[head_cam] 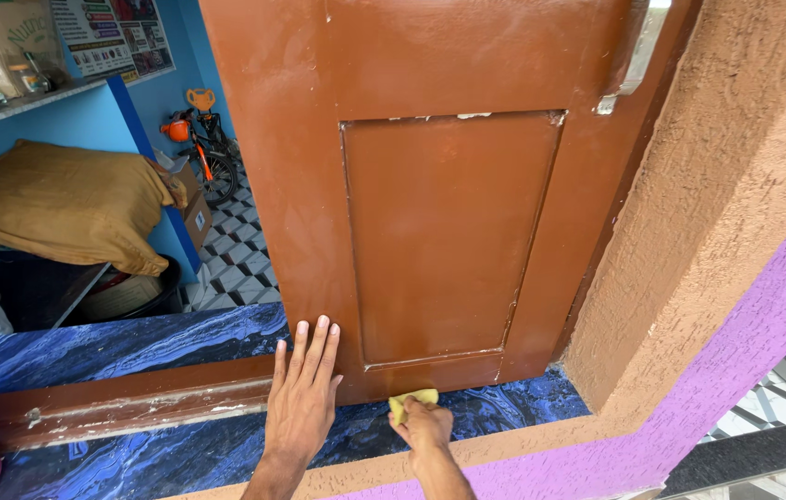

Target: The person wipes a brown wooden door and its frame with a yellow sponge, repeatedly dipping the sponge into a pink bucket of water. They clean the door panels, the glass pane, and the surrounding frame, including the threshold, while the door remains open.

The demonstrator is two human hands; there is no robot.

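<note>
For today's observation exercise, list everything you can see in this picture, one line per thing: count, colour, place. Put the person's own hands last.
Door: one, brown, centre, open, with a recessed panel.
Door handle: one, silver, top right of the door.
Sponge: one, yellow, at the door's bottom edge.
Sill: one, blue marbled, below the door.
Wall: one, rough orange-brown above a purple band, right.
Bicycle: one, orange and black, in the room behind.
Cloth: one, mustard, draped, left.
Floor tiles: several, black and white, beyond the door.
Left hand: flat on the door.
Right hand: gripping the sponge.
</note>
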